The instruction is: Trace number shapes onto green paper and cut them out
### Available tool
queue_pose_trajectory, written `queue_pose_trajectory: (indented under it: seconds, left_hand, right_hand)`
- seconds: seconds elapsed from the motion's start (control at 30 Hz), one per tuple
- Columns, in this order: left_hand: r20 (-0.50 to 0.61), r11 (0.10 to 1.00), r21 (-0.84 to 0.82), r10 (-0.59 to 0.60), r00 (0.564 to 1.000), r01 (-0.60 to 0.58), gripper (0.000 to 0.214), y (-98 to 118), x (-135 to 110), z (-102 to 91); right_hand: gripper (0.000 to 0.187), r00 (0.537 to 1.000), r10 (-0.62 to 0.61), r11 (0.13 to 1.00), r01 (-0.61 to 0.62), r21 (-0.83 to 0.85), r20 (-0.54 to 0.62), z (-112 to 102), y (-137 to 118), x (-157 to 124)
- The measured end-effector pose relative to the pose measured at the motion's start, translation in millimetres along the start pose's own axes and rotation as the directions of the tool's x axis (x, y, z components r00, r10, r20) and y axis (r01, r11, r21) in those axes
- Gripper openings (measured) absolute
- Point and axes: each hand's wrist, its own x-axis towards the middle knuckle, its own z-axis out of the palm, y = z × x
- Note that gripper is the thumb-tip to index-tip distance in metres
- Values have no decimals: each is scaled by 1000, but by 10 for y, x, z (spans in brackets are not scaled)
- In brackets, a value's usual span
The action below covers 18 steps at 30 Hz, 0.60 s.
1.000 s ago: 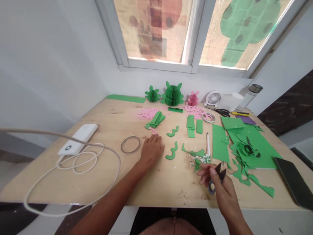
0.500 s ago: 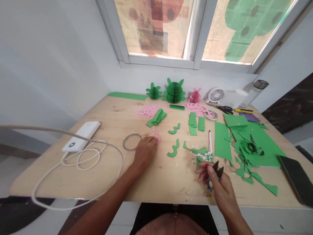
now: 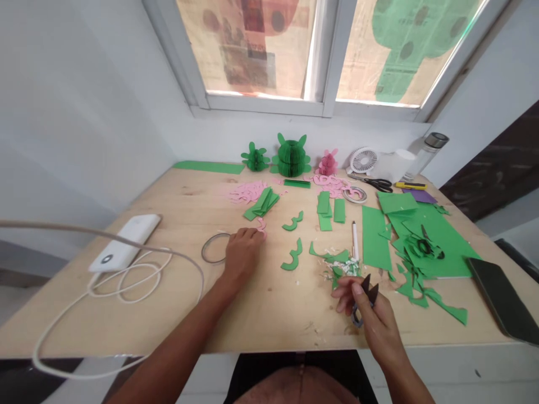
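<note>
My left hand (image 3: 243,251) rests on the wooden table with its fingers together and bent over a curvy pink paper cutout (image 3: 261,224). Its fingertips press on the lower part of that piece and hide it. A grey ring (image 3: 215,248) lies just left of this hand. In my right hand (image 3: 373,311) is a small pair of scissors (image 3: 369,293), dark blades parted and pointing up, the handle in the palm. Two curvy green paper cutouts (image 3: 292,257) lie between the hands. Beyond my right fingers are green and white scraps (image 3: 343,265).
Green paper sheets (image 3: 450,247) and a phone (image 3: 501,297) lie at right, beside a white pen (image 3: 355,240). Green strips (image 3: 261,205) lie ahead. Paper honeycomb figures (image 3: 291,158) and a fan (image 3: 364,161) stand behind. A power bank (image 3: 126,241) and looping cable are at left.
The view has shifted slightly. My left fingers cover more of the pink cutout than before. My right hand still holds the scissors in much the same pose.
</note>
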Motion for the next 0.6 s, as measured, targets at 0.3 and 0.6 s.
queue_pose_trajectory:
  seconds: [0.3,0.6]
  left_hand:
    - [127,996,-68,62,990,-54,25,424,494,129]
    - [235,983,-149,-69,970,106,11,429,687,137]
  right_hand:
    - [40,1000,-6,999,6,-53,-3,83,-102,33]
    - [38,999,8,999,-6,-47,46,65,-76,24]
